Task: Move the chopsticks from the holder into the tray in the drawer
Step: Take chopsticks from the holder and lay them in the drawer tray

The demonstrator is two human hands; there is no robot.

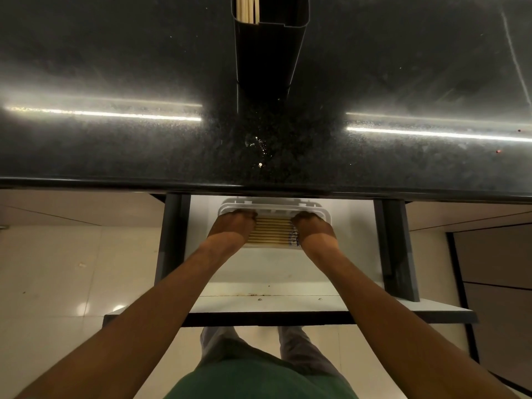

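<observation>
Standing near the black speckled stone table (115, 145), I note the following.

Drawer: the white drawer (259, 269) under the table edge is pulled out toward the person. A white plastic tray (270, 207) sits at its back, its far rim partly under the table's overhang.

Task object: a row of pale wooden chopsticks (272, 230) lies flat in the tray, side by side, running left to right.

Hands: the left hand (231, 228) covers the left ends of the row and the right hand (315, 230) covers the right ends. Judgement: they bracket the row to square the ends and stop the sticks rolling.

Fingers: on both hands they bend down past the knuckles and the tips are hidden. I cannot tell whether they grip the sticks, press on them or rest on the tray rim.

Source: the black rectangular holder (267, 53) stands upright at the far middle of the table, well apart from the drawer. Further pale sticks (247, 8) stand in its left part, cut off by the top of the view.

Judgement: the transfer is only partly done, and another reach up to the holder is needed.
</observation>
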